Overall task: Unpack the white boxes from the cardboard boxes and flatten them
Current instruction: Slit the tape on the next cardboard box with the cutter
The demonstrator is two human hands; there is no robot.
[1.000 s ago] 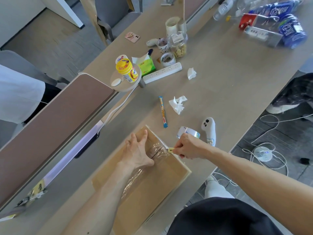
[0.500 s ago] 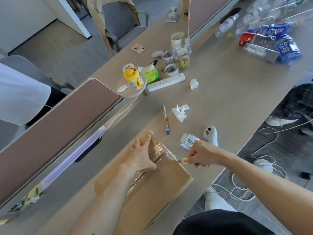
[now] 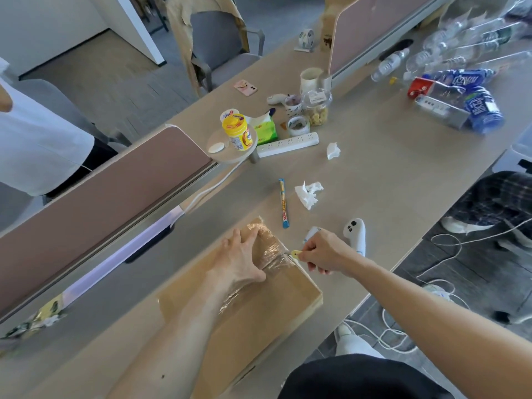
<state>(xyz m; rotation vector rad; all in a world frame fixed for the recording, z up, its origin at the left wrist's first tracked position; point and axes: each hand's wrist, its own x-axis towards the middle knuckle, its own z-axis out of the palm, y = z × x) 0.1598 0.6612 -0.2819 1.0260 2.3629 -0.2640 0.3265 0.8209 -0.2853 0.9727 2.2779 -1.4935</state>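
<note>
A closed brown cardboard box [image 3: 259, 318] lies on the table near its front edge, with a strip of clear tape [image 3: 267, 251] running down its top seam. My left hand [image 3: 240, 262] presses flat on the box top, fingers spread. My right hand [image 3: 322, 253] is closed around a small yellow-handled cutter [image 3: 295, 254], its tip at the taped far right edge of the box. No white boxes are visible.
Beyond the box lie a tape roll [image 3: 311, 233], a white controller [image 3: 356, 234], a candy stick [image 3: 283, 207], crumpled tissues [image 3: 308, 192], a power strip [image 3: 288, 144] and a yellow jar [image 3: 237, 133]. A pink divider [image 3: 100, 197] runs on the left. Bottles [image 3: 460, 102] sit far right. Cables cross the floor.
The view has shifted so the table sits lower in frame. My right hand pulled right off the tape edge with the cutter, then returned to it. My left hand stays on the box.
</note>
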